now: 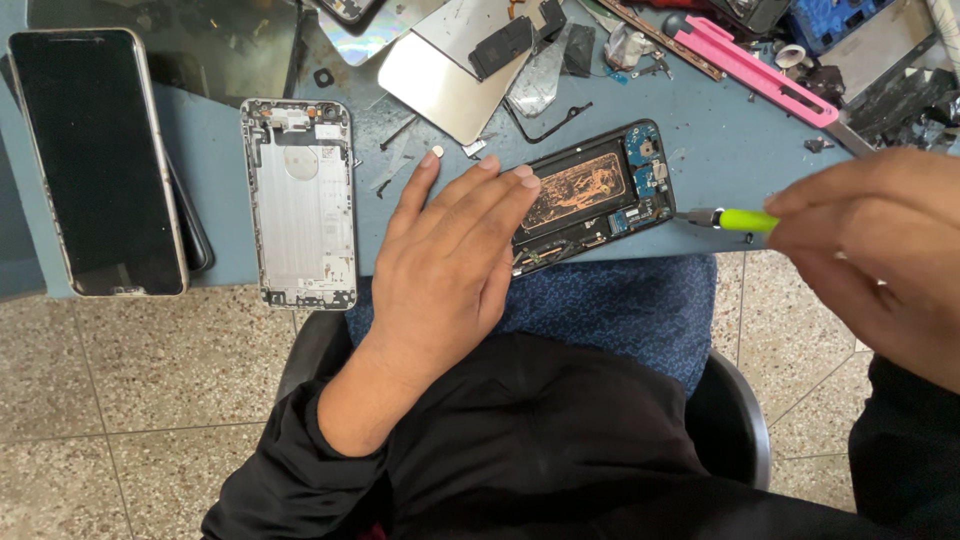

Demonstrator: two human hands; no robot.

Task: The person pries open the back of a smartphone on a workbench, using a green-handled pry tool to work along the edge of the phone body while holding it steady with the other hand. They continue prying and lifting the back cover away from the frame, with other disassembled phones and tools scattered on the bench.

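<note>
Opened black smartphone with exposed copper-coloured coil and blue circuit boards, lying at the near edge of the blue tabletop, left hand flat, fingers spread, pressing its left end, right hand pinching a green-handled screwdriver, tip just beside the phone's right end, silver phone back shell lying further left.

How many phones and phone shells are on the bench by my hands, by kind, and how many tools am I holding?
Opened black phone with its insides showing, under the left hand: 1
Bare silver phone shell: 1
Whole phone with dark screen: 1
Green-handled tool, in the right hand: 1
Total: 4
</note>
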